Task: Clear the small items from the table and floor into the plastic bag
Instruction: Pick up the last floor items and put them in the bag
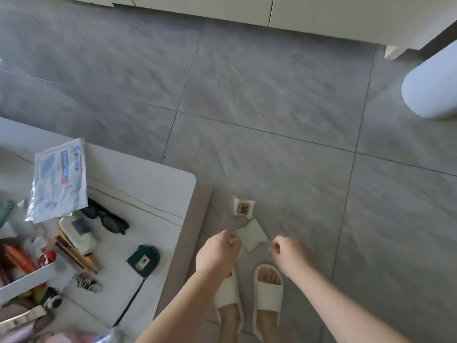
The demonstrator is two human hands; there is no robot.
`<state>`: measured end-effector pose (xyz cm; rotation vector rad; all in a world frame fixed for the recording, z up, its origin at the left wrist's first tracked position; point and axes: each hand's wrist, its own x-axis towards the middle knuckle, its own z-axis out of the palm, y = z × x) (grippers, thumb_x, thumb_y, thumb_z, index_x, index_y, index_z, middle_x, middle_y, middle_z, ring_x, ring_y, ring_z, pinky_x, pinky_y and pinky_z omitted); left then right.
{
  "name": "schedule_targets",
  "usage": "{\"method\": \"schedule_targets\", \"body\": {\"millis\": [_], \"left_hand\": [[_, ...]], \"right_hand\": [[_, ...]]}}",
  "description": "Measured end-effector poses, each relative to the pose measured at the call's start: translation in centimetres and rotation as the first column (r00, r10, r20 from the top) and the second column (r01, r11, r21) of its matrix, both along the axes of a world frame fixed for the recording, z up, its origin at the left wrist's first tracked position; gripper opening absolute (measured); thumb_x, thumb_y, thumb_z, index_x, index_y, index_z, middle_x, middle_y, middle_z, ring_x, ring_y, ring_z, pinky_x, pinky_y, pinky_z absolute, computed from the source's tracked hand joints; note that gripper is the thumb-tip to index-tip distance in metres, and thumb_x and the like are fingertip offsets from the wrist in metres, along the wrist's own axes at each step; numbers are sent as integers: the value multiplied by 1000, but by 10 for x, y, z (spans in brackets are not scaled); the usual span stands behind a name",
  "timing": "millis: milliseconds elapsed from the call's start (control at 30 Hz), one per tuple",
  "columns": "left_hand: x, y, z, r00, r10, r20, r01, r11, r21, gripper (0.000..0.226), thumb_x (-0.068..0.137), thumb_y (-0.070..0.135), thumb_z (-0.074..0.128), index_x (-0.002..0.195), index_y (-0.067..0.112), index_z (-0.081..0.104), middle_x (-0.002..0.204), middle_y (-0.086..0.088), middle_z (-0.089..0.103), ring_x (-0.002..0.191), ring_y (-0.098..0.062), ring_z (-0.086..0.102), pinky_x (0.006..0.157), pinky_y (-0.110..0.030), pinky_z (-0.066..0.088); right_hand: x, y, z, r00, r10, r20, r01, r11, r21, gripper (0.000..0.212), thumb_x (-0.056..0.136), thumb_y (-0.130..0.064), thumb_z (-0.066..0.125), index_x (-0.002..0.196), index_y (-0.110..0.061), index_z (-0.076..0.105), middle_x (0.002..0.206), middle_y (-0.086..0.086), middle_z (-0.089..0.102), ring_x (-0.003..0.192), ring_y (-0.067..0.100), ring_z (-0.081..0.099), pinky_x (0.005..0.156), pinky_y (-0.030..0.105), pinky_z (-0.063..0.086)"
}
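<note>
On the floor before the slippers, the left hand (pixel 217 253) pinches a pale, flimsy wrapper (pixel 252 235) at its corner, the right hand (pixel 288 250) loosely curled, empty.

On the grey tiled floor (pixel 272 95), a small wrapper (pixel 243 206) and a white packet (pixel 252 234) lie just beside the surface (pixel 148 174) corner.
</note>
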<state>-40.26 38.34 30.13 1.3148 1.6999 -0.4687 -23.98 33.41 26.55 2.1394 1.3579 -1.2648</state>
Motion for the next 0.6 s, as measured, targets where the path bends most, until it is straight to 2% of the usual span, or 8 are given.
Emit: {"method": "schedule_targets", "body": {"millis": [67, 167, 300, 333, 400, 467, 600], "left_hand": [[1, 7, -42, 1000, -24, -11, 23, 999, -41, 37, 92, 47, 42, 122, 31, 57, 123, 7, 62, 111, -16, 58, 89, -26, 46], [4, 18, -102, 1000, -22, 2, 22, 994, -110, 43, 93, 53, 43, 127, 29, 53, 128, 4, 58, 117, -17, 55, 91, -27, 43], [9, 23, -169, 998, -57, 23, 58, 995, -82, 46, 94, 51, 43, 128, 23, 55, 129, 0, 59, 118, -18, 55, 98, -29, 44], [10, 23, -183, 997, -72, 32, 75, 995, -71, 46, 94, 50, 43, 129, 21, 54, 129, -1, 59, 118, -19, 55, 98, -31, 44], [11, 23, -210, 994, -107, 29, 109, 993, -51, 46, 95, 46, 44, 129, 17, 53, 127, -4, 59, 117, -22, 54, 97, -32, 44], [12, 24, -240, 992, -127, 22, 127, 992, -19, 44, 93, 44, 47, 126, 16, 53, 125, -6, 58, 116, -24, 53, 96, -34, 44], [16, 22, -285, 988, -151, -41, 154, 984, 88, 50, 89, 43, 54, 130, 17, 47, 131, -8, 48, 121, -26, 46, 96, -37, 43]], "right_hand": [[2, 1, -37, 1000, 6, 10, -6, 1000, -13, 16, 91, -34, 48, 80, -23, 53, 106, 3, 66, 99, 25, 62, 68, 27, 42], [4, 4, -87, 1000, -27, 9, 27, 998, -64, 19, 93, -41, 46, 81, -26, 49, 102, 4, 65, 100, 25, 62, 67, 25, 36], [2, 3, -155, 998, -51, -44, 46, 992, -114, 34, 94, -41, 47, 66, -25, 36, 90, 3, 57, 101, 24, 60, 68, 26, 33], [1, 2, -169, 997, -52, -49, 46, 992, -117, 29, 94, -41, 48, 70, -25, 42, 93, 2, 59, 102, 24, 60, 70, 27, 34], [-4, -2, -196, 996, -69, -52, 64, 993, -98, 22, 93, -42, 50, 96, -22, 58, 108, 3, 64, 106, 23, 58, 79, 30, 41], [-10, -6, -218, 994, -97, -57, 92, 992, -90, 38, 93, -43, 50, 120, -18, 56, 122, 4, 60, 113, 21, 55, 92, 31, 43], [-22, -12, -253, 992, -123, -42, 120, 991, -66, 50, 92, -47, 49, 133, -20, 42, 133, 0, 49, 120, 20, 50, 96, 33, 43]]}}
